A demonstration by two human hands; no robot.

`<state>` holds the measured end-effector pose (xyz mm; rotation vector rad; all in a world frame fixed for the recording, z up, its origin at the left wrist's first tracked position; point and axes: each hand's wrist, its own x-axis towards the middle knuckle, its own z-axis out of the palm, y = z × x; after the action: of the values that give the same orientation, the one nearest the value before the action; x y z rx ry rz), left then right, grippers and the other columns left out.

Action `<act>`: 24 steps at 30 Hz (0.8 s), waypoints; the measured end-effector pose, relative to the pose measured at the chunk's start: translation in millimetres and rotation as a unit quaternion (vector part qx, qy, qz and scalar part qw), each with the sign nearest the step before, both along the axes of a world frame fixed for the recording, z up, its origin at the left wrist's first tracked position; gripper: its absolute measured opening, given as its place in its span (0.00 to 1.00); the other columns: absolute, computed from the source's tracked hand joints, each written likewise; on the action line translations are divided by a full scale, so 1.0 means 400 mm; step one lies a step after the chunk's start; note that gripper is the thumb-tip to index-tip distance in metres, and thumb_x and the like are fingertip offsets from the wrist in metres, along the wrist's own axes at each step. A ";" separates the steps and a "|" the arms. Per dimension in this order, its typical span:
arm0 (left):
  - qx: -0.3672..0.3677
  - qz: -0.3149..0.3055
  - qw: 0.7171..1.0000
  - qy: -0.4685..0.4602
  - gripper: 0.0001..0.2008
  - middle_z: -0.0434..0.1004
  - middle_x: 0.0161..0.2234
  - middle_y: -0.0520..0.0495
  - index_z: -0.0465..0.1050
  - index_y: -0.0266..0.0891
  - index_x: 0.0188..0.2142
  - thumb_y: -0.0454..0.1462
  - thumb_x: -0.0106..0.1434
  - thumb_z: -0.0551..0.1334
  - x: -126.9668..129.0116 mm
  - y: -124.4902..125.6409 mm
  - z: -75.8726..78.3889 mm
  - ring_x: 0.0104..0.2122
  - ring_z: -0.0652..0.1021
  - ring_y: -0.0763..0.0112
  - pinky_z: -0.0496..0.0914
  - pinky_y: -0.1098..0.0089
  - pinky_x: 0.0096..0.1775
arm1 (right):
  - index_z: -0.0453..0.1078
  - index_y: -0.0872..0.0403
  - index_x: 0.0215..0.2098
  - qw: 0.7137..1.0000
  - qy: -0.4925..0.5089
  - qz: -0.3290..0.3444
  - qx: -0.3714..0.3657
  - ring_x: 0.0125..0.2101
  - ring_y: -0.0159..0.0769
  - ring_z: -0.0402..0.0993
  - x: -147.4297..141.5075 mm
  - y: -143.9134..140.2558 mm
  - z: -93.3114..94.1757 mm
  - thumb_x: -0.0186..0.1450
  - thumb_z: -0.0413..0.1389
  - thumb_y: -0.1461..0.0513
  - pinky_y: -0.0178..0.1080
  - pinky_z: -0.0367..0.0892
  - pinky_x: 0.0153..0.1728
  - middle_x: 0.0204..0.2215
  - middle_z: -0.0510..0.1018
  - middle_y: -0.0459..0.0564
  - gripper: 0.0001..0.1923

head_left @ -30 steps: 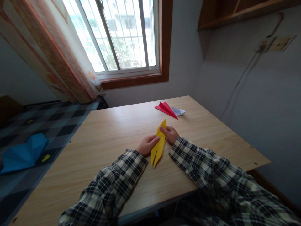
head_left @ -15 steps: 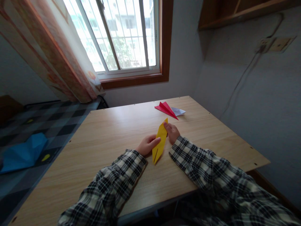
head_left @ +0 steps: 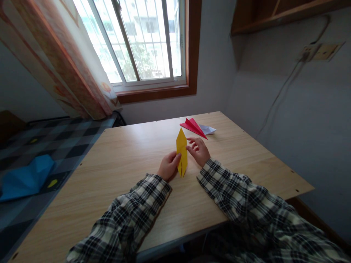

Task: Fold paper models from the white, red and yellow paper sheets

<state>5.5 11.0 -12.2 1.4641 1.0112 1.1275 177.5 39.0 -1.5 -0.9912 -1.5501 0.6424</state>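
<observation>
Head view looks down on a pale wooden table where both hands work on a folded yellow paper, a long pointed shape standing nearly upright with its tip aimed away from the person and a short slit at its near end. Left hand has its fingers closed on the paper's lower left edge, thumb laid across the front. Right hand sits just right of the paper with its fingers loosely spread, the thumb tip touching the paper's right edge; it grips nothing. Both arms wear checked sleeves. No writing, brand or label can be read on the paper or anywhere else in view. Beyond the right hand, near the table's far edge, lies a red paper plane partly overlapping a white folded paper. Table surface is bare wood to the left of the hands and in front of them, with wide room on both sides; its right edge runs close to a grey wall. Left of the table a blue folded sheet rests on a checked bed beneath a curtain and barred window.
</observation>
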 end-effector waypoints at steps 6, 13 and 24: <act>-0.004 -0.003 1.000 0.002 0.22 0.75 0.32 0.47 0.74 0.35 0.40 0.53 0.61 0.62 -0.001 -0.001 0.000 0.32 0.73 0.67 0.68 0.69 0.34 | 0.69 0.49 0.48 1.000 0.004 0.009 0.002 0.32 0.33 0.68 0.000 0.000 0.002 0.61 0.60 0.56 0.36 0.68 0.27 0.40 0.70 0.49 0.18; -0.003 -0.008 1.000 -0.004 0.21 0.73 0.31 0.48 0.73 0.35 0.39 0.52 0.61 0.62 -0.001 -0.001 -0.001 0.31 0.72 0.69 0.67 0.69 0.33 | 0.69 0.50 0.46 0.995 0.082 0.059 -0.020 0.32 0.32 0.68 -0.013 -0.003 -0.003 0.60 0.60 0.56 0.36 0.68 0.29 0.41 0.72 0.49 0.17; -0.011 -0.004 1.000 0.012 0.22 0.74 0.31 0.49 0.74 0.36 0.38 0.54 0.60 0.62 0.005 -0.018 0.026 0.30 0.73 0.68 0.68 0.69 0.33 | 0.71 0.50 0.45 0.996 0.068 0.031 -0.044 0.31 0.32 0.67 -0.010 -0.002 0.001 0.59 0.60 0.52 0.36 0.67 0.28 0.41 0.72 0.50 0.17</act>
<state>7.5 3.7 -1.8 1.4663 1.0292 1.0922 173.5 38.1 -1.3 -0.9482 -1.4459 0.8118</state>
